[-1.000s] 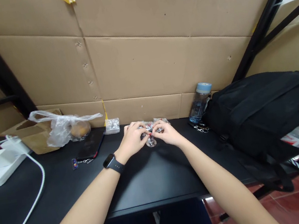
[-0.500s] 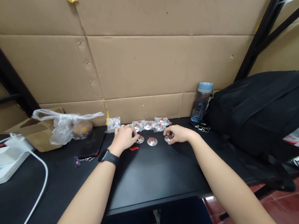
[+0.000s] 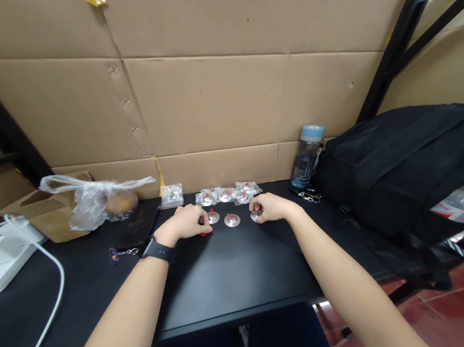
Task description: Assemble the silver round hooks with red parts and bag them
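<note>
My left hand rests on the black table, fingers curled over a small red piece that peeks out under my fingertips; whether I am actually pinching it I cannot tell, since my knuckles hide the tips. Just beside those fingers, on the far side, sits a small silver disc with a red knob. My right hand lies across from it, fingers folded loosely around another silver disc at its fingertips, touching it, though the grip itself is hidden. Between my two hands a third disc stands alone on the table, apart from both. Just beyond my hands, against the cardboard wall, lies a row of small clear packets holding more discs. Off past my right hand stand a water bottle and a black backpack; past my left lie a phone and a plastic bag.
</note>
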Motion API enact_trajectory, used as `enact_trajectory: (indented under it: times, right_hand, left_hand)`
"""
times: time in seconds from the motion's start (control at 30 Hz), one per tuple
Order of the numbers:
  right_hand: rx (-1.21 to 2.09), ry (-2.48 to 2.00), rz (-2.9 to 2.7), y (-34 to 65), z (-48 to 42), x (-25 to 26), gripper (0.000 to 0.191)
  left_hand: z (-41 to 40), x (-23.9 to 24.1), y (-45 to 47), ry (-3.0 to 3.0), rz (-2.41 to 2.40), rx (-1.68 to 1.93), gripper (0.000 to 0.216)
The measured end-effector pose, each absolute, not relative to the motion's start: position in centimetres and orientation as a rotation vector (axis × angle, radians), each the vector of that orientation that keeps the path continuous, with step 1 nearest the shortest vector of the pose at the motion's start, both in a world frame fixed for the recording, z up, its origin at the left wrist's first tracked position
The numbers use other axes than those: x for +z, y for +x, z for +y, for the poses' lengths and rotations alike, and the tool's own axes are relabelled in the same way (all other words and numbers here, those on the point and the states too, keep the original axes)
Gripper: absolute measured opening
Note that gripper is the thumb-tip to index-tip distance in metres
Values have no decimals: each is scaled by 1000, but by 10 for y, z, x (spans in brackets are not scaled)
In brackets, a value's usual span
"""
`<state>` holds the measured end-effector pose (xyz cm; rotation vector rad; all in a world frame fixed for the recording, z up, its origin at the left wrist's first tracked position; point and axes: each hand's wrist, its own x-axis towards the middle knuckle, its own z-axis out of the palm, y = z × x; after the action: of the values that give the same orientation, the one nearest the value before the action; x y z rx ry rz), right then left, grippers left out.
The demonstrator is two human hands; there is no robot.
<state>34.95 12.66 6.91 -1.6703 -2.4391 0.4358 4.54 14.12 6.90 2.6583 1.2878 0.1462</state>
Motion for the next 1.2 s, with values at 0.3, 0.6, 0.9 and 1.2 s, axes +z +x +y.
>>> enact_trajectory:
  times: [0.3, 0.6, 0.9, 1.2]
  right_hand:
    - [322, -1215, -2517, 322, 123, 58, 68]
    - [319, -1013, -2529, 309, 119, 52, 55]
    - [343, -1036, -2510, 311, 119, 52, 49]
    - [337, -1034, -2498, 311, 117, 56, 46]
  left_hand:
    - [142, 45, 60, 2869, 1421, 468, 27]
    - [167, 45, 5, 2548, 2001, 668, 45]
    - [182, 30, -22, 2368, 2141, 583, 35]
    - [173, 46, -16, 2390, 2255, 756, 30]
